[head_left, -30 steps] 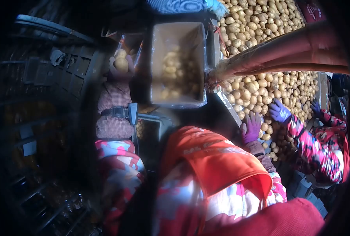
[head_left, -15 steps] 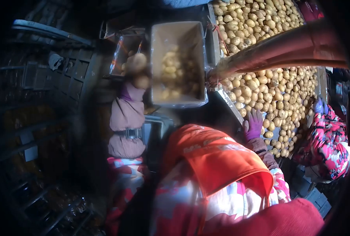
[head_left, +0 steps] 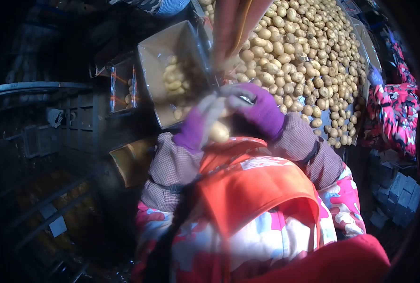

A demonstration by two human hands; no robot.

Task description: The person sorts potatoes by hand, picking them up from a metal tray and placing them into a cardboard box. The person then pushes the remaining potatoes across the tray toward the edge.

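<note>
- Wide sorting table heaped w/ pale yellow potatoes: pile sits right at near edge, so a bump from a sleeve could likely roll some off.
- Open cardboard box part-filled w/ potatoes, left of table: narrow mouth, a loose toss may miss.
- Right hand in purple glove curled over; left hand in purple glove cupped beneath.
- Small yellowish potato between both hands, near chest; blurred, grip unclear, could slip.
</note>
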